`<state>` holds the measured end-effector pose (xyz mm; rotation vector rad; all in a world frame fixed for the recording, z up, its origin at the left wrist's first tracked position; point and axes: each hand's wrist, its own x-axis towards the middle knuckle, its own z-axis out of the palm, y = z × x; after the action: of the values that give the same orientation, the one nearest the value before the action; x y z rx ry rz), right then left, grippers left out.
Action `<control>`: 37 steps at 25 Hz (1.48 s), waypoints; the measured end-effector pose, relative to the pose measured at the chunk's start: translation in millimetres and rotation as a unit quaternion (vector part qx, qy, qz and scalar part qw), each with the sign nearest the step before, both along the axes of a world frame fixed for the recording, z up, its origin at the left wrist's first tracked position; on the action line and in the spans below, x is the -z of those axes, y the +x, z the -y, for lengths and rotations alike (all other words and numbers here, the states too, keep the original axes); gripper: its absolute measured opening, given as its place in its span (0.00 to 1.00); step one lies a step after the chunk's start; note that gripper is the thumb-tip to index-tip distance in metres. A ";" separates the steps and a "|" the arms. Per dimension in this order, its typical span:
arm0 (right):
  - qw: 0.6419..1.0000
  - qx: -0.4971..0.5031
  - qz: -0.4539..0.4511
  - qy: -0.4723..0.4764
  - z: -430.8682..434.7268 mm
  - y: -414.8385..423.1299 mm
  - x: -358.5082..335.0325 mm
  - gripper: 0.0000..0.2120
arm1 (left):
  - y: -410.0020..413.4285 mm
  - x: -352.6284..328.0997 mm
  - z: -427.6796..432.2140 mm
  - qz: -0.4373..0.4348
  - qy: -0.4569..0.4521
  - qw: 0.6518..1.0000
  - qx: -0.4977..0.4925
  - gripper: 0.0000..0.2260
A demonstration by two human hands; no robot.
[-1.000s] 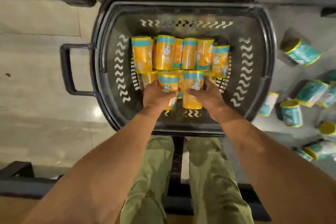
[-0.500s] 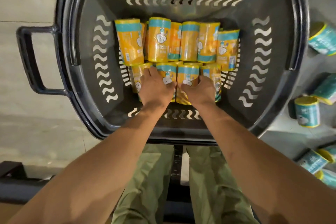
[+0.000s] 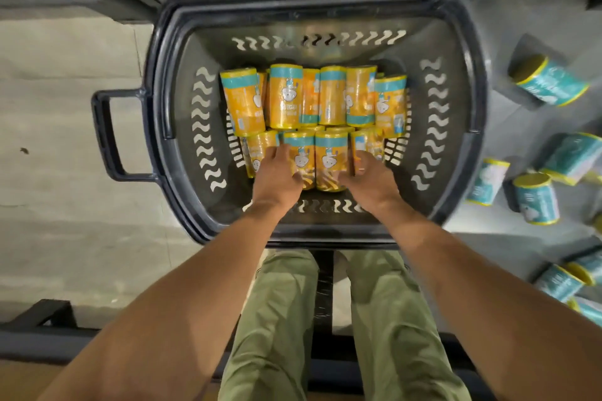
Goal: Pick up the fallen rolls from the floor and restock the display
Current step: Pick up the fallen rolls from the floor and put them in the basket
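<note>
Both hands are down inside a big dark basket (image 3: pixel 456 127). The left hand (image 3: pixel 277 177) lies on the near row of yellow rolls (image 3: pixel 330 166), with its fingers spread flat and bent a little over one roll. The right hand (image 3: pixel 369 177) does the same on the other side of that row. I cannot tell if either hand has a real hold on a roll or is only pressing on it. The hands look like they are pushing the near rolls close together, so the rolls sit tight and leave room for more. The basket holds two rows of yellow rolls with blue bands. The far row (image 3: pixel 312 98) stands side by side, and the near row sits right against it. The rest of the basket floor is bare. Many blue rolls (image 3: pixel 550 83) lie tipped over on the grey floor (image 3: pixel 508 29) to the right, outside the basket. They have not been picked up yet, so a lot of the job is left.
</note>
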<state>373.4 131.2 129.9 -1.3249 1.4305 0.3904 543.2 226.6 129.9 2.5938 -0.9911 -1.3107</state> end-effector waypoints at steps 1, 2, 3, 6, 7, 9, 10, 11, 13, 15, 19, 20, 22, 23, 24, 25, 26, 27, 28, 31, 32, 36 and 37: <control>1.000 -0.001 0.004 -0.017 -1.1 -4.2 -27.7 0.24 | 0.7 -23.1 -2.3 -0.005 0.000 1.000 0.019 0.25; 0.999 0.007 0.013 -0.049 -2.8 -9.3 -61.1 0.25 | 1.7 -55.2 -3.3 -0.006 -0.014 0.999 0.039 0.25; 0.996 0.015 0.023 -0.084 -6.5 -13.8 -94.2 0.26 | 3.6 -87.7 -5.0 -0.008 -0.038 0.997 0.063 0.26; 0.989 0.039 0.015 -0.142 -29.8 -38.5 -204.5 0.28 | 0.8 -198.9 -6.8 -0.018 -0.133 0.980 0.145 0.26; 0.986 0.053 0.008 -0.155 -40.7 -49.0 -247.3 0.28 | -2.1 -240.4 -5.5 -0.017 -0.156 0.972 0.177 0.26; 0.979 0.077 0.005 -0.189 -62.8 -70.3 -319.5 0.29 | -10.5 -312.9 -0.8 -0.006 -0.180 0.956 0.233 0.26; 0.974 0.089 0.003 -0.209 -74.3 -82.5 -352.2 0.29 | -16.5 -346.6 2.0 -0.001 -0.193 0.946 0.261 0.26; 0.969 0.101 -0.001 -0.226 -84.7 -95.3 -380.2 0.30 | -23.3 -375.3 5.3 0.003 -0.203 0.936 0.287 0.27; 0.958 0.129 -0.018 -0.255 -107.4 -126.0 -431.4 0.30 | -43.8 -427.6 12.4 0.018 -0.226 0.911 0.344 0.28; 0.946 0.166 -0.030 -0.277 -128.5 -155.8 -468.1 0.32 | -71.6 -470.2 19.9 0.028 -0.247 0.893 0.375 0.28; 0.908 0.265 -0.059 -0.319 -150.4 -227.2 -528.6 0.33 | -160.0 -529.8 45.5 0.006 -0.260 0.870 0.418 0.30; 0.894 0.288 -0.066 -0.338 -151.4 -249.5 -541.7 0.32 | -186.8 -539.6 51.1 -0.003 -0.263 0.863 0.431 0.31; 0.869 0.324 -0.072 -0.368 -147.3 -301.3 -560.4 0.32 | -245.7 -558.7 58.8 -0.023 -0.272 0.848 0.453 0.31; 0.862 0.335 -0.071 -0.374 -138.5 -328.6 -568.2 0.33 | -276.0 -568.1 62.7 -0.027 -0.280 0.842 0.459 0.30; 0.856 0.342 -0.067 -0.381 -127.8 -355.6 -572.6 0.33 | -305.1 -576.0 66.3 -0.029 -0.288 0.839 0.461 0.30; 0.851 0.342 -0.059 -0.394 -115.0 -384.4 -574.4 0.34 | -335.6 -584.6 69.7 -0.030 -0.299 0.833 0.465 0.29; 0.847 0.336 -0.053 -0.408 -100.8 -411.1 -575.3 0.34 | -363.7 -592.1 72.8 -0.030 -0.306 0.826 0.472 0.29; 0.843 0.331 -0.055 -0.419 -83.8 -440.7 -576.1 0.33 | -394.7 -598.0 79.6 -0.021 -0.315 0.818 0.481 0.29; 0.843 0.333 -0.061 -0.417 -69.6 -465.5 -577.5 0.33 | -419.9 -602.0 88.0 -0.016 -0.311 0.818 0.483 0.29; 0.848 0.332 -0.058 -0.409 -49.8 -515.6 -581.8 0.34 | -476.7 -610.2 113.0 -0.011 -0.308 0.826 0.472 0.29; 0.847 0.335 -0.053 -0.408 -44.7 -529.2 -583.6 0.34 | -494.9 -612.4 128.4 -0.012 -0.315 0.821 0.475 0.28; 0.846 0.351 -0.061 -0.396 -19.4 -569.5 -584.4 0.35 | -550.0 -606.2 213.1 -0.014 -0.331 0.799 0.503 0.28; 0.850 0.349 -0.072 -0.387 -11.1 -579.5 -582.9 0.34 | -561.8 -601.2 234.9 -0.007 -0.328 0.800 0.502 0.28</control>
<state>-206.0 142.3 712.8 -1.2566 2.1938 -0.6593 -18.7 -8.2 731.1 1.4799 -2.4383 -0.7693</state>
